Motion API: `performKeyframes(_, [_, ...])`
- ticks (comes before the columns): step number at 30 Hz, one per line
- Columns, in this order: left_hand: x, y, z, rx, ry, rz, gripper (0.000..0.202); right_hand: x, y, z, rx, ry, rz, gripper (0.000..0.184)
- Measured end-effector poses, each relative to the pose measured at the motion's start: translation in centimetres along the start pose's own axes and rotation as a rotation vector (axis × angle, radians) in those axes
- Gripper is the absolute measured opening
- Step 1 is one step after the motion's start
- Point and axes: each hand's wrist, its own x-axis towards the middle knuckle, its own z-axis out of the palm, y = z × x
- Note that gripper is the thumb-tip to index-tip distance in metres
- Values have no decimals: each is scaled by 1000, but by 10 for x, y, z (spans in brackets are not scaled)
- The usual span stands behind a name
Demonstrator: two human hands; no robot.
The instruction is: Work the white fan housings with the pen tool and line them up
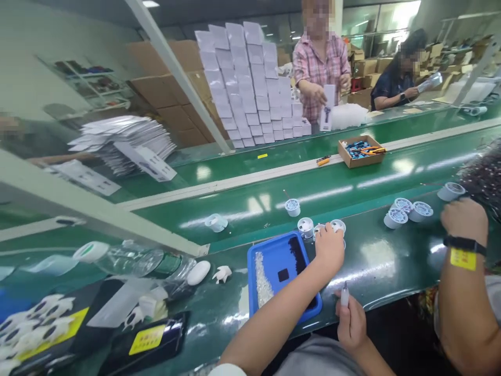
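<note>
My left hand (330,249) reaches past the blue tray with its fingers bent over a cluster of white round plastic cups (305,227), gripping one at its rim; the fingertips are partly hidden. Low and close to my body, my right hand (352,324) is closed around a small white tube (345,296) with a dark, thin tip pointing up. The blue tray (250,271) holds clear small pieces (262,279) on its left side, black small pieces (294,250) on its right and a dark square (283,274) in the middle.
A co-worker's hand (465,222) is at a cup on the right, near several more cups (396,218). A plastic bottle (141,261), white finned parts (222,274) and a black phone (172,334) lie left. Beyond runs the green conveyor (242,196), with a cardboard box (362,159) of tools.
</note>
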Motion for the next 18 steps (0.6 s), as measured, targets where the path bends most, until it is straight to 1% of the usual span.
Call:
performKeyframes(2, [2, 5, -1, -38, 13, -23, 35, -5, 5, -2, 11, -22, 60, 32])
performKeyframes(4, [6, 5, -1, -80, 38, -17, 34, -8, 9, -5, 13, -37, 144, 36])
performKeyframes(8, [14, -3, -2, -130, 114, 34, 30, -8, 16, -7, -17, -36, 281, 48])
performKeyframes(11, [11, -10, -11, -131, 226, 86, 29, -5, 21, -7, -30, -45, 329, 53])
performKeyframes(14, [-8, -20, -31, -157, 382, 123, 32, -2, 22, -7, -31, -42, 339, 54])
performKeyframes(16, [-29, -33, -47, -201, 474, 112, 34, 0, 20, -7, -35, -32, 338, 54])
performKeyframes(18, [-57, -53, -57, -247, 560, 62, 33, 2, 16, -7, -39, -13, 332, 54])
